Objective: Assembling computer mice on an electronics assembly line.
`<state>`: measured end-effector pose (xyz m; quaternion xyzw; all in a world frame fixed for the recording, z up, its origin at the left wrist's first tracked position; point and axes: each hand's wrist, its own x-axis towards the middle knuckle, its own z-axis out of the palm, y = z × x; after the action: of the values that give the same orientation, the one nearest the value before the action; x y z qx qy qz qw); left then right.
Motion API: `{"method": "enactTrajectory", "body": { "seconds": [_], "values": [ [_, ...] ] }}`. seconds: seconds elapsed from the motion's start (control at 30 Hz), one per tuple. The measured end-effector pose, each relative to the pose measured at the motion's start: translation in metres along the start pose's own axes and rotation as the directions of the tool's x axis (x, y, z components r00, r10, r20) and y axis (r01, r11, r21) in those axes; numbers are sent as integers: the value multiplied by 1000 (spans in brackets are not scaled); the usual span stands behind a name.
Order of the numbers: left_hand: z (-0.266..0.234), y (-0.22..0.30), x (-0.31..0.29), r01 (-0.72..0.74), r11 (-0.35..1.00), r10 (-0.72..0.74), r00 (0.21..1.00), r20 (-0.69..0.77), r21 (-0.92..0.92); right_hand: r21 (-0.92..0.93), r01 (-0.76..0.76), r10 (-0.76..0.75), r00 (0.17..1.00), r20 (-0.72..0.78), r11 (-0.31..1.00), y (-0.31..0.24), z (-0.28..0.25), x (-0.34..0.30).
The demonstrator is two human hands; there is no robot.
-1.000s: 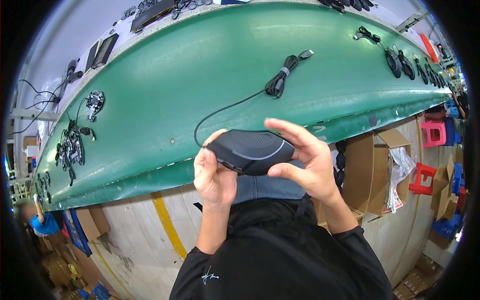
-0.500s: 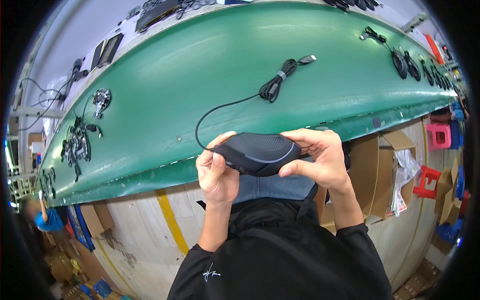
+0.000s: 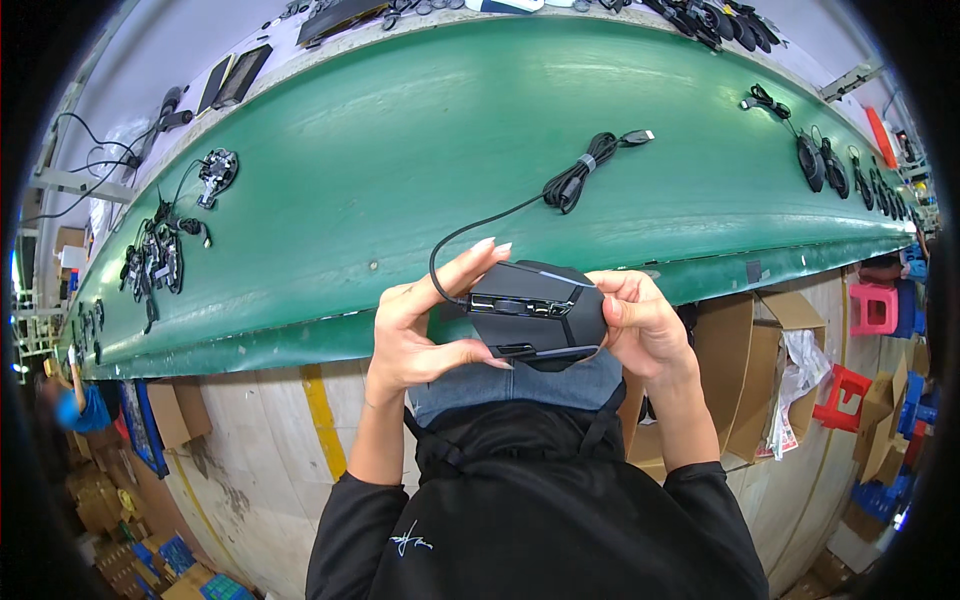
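Observation:
Between my two hands, in front of my body at the bench's near edge, is a black computer mouse [image 3: 520, 345] with its top side showing. A slot runs along its middle near the cable end. My left hand [image 3: 420, 330] grips the cable end, fingers along the far side and thumb at the near side. The rounded back end sits in my right hand [image 3: 645, 330], its thumb and fingers closed on it. From the mouse a black cable [image 3: 437, 250] curves onto the green bench, where its rest is bundled with a grey tie [image 3: 588, 161] beside the plug [image 3: 636, 137].
The green bench surface [image 3: 330, 220] spans the view. Opened mouse parts with cables [image 3: 155, 255] lie at left; several black mice [image 3: 810, 163] line the right. A shelf behind holds more parts. Cardboard boxes [image 3: 725, 375], a red stool [image 3: 842, 398] and a pink stool [image 3: 873, 308] stand at right.
The mouse has been turned so its top now faces up, where its side showed before. My left fingers have shifted along its far edge. The cabled bundle appears a little farther right.

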<state>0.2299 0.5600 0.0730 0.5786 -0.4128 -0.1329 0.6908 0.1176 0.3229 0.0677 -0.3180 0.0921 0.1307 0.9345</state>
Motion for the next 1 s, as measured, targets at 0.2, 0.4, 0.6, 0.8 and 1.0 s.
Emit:
{"method": "enactTrajectory", "body": {
  "seconds": [0.2,0.4,0.6,0.8,1.0],
  "values": [
    [4,-1,9,-84,990,75,994,83,110,130,-96,90,995,49,987,3,-5,-3],
    [10,12,24,-224,972,234,958,165,-77,270,-210,236,969,-69,940,6,9,-6],
    [40,-18,8,-29,851,-212,895,-393,-525,-758,446,-601,794,89,477,16,46,-2],
    [59,-13,14,-55,911,-225,765,-604,-409,-892,387,-780,622,67,233,18,56,15],
    [58,-20,6,-23,918,-228,786,-575,-396,-843,369,-679,735,6,391,1,47,9]
  ]
}}
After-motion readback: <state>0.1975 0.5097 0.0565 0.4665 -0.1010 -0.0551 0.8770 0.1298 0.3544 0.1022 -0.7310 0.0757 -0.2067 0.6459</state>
